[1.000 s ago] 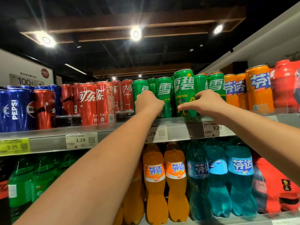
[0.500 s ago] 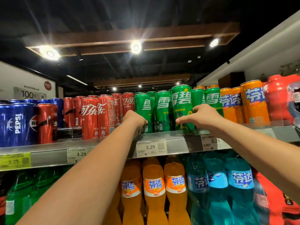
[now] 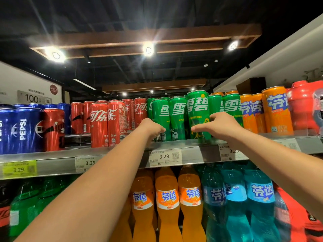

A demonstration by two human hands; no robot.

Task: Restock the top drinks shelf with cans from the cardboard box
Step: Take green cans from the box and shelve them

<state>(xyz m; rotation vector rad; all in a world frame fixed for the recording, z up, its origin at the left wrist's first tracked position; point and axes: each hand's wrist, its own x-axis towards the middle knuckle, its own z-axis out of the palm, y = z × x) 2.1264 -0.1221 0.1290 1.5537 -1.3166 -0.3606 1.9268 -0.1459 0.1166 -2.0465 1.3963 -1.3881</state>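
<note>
2 hands [image 3: 218,124] on slim, upright green cans [image 3: 197,109]

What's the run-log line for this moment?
left hand: holds left green can | right hand: holds middle green can | place: top shelf edge

Dark ceiling [image 3: 157,16], bright round spotlights [image 3: 148,50]

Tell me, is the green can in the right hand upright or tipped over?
Upright: the green can stands lid up at the front edge of the top shelf, the right hand gripping its lower part.
</note>
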